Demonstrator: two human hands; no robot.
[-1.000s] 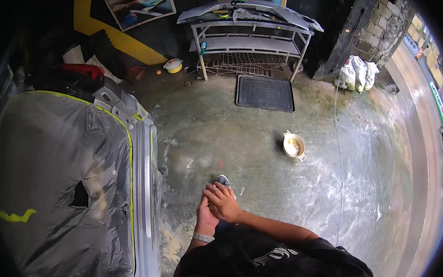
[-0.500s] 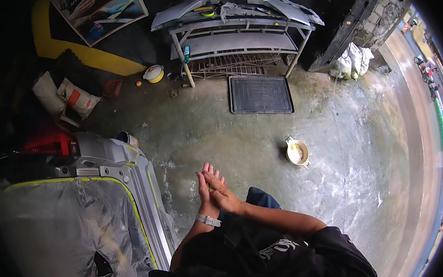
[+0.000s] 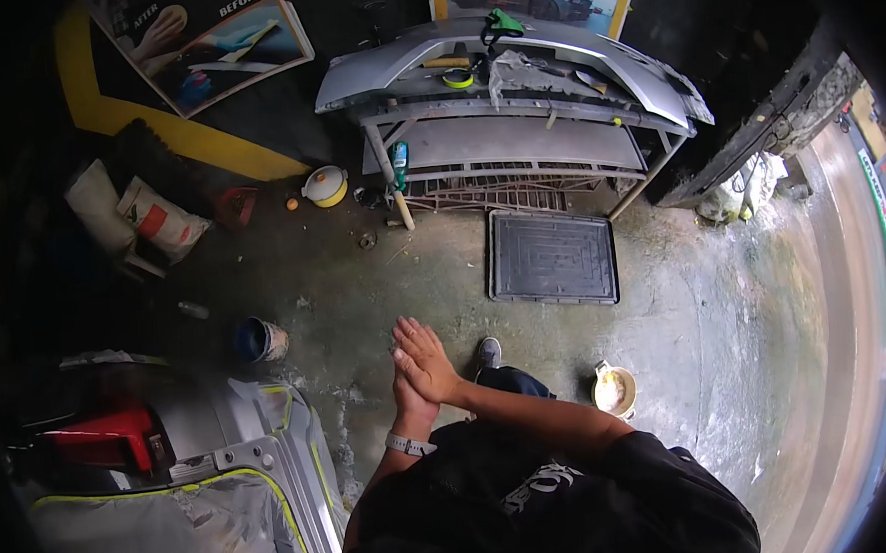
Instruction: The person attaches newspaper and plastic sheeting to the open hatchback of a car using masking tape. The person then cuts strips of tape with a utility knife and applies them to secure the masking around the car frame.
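Note:
My left hand (image 3: 416, 406), with a light-banded watch (image 3: 412, 444) on its wrist, is held palm up in front of me. My right hand (image 3: 425, 360) lies flat across it, palm to palm, with its fingers stretched out and a ring on one of them. The left fingers are straight too, mostly covered by the right hand. Anything between the palms is hidden. Nearest on the left is a grey car body (image 3: 261, 426) with yellow-green tape edging, plastic sheeting (image 3: 206, 539) and a red tail light (image 3: 106, 441).
Ahead, a metal stand (image 3: 516, 142) carries a silver bumper (image 3: 382, 69). A black tray (image 3: 552, 256) lies on the floor before it. A cream pot (image 3: 613, 391) stands at right, a bucket (image 3: 263, 340) by the car, a lidded pot (image 3: 326, 187) and sacks (image 3: 159, 219) farther back.
The view has tilted up and shifted forward, so the stand and tray appear nearer. My right hand has slid forward over the left; a small yellowish bit between them no longer shows.

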